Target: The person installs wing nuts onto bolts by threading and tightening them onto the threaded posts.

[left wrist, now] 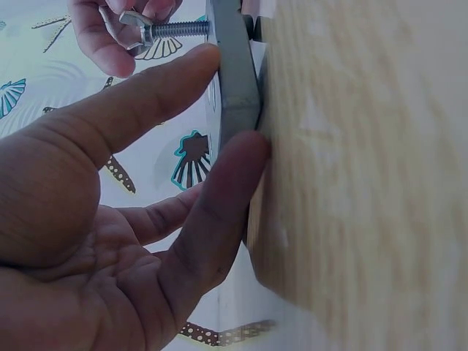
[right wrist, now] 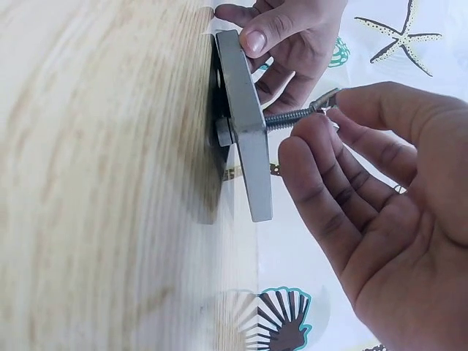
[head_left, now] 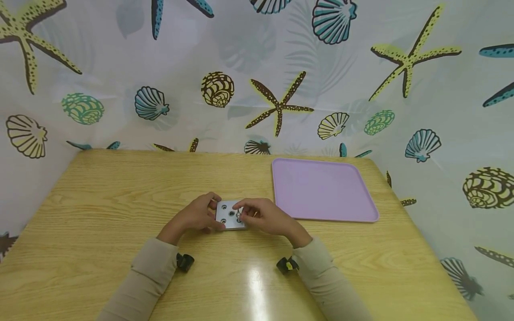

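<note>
A square grey metal plate [head_left: 228, 207] with several holes is held just over the wooden table, its near side slightly raised. My left hand [head_left: 198, 213] grips its left side, thumb on the upper face and a finger at the edge underneath. A threaded bolt [right wrist: 287, 119] passes through the plate near its right side, and the bolt's head [right wrist: 225, 132] shows below. On the bolt's upper end sits a wing nut [right wrist: 326, 99], well above the plate. My right hand [head_left: 265, 216] pinches this wing nut between thumb and fingers.
A pale purple tray [head_left: 321, 189] lies on the table [head_left: 140, 187] at the back right, just beyond my right hand. Behind the table hangs a white cloth [head_left: 180, 53] printed with shells and starfish. Each wrist wears a small black camera [head_left: 184, 262].
</note>
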